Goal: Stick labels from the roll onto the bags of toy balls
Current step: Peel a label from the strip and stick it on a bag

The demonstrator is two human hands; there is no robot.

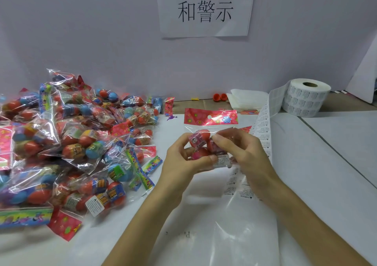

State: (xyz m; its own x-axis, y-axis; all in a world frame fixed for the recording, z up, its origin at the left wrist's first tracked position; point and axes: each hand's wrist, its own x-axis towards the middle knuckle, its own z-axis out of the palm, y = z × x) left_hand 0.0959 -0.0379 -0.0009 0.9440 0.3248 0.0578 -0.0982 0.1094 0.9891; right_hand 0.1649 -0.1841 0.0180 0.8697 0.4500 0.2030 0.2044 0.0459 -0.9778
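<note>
I hold a clear bag of red toy balls [201, 141] with a red flowered header above the table's middle. My left hand [183, 159] grips it from the left, thumb across the lower front. My right hand [240, 151] grips it from the right, fingers curled over the balls. A white warning label [221, 160] sits on the bag's lower front between my thumbs. The label roll [306, 98] stands at the back right. Its strip [263, 131] trails down toward me, passing under my right forearm.
A large pile of bagged toy balls [71, 143] covers the left side of the table; one bag there carries a warning label [94, 204]. Folded white paper [246, 99] and two small orange pieces [220, 97] lie by the wall. A printed sign [205, 9] hangs above.
</note>
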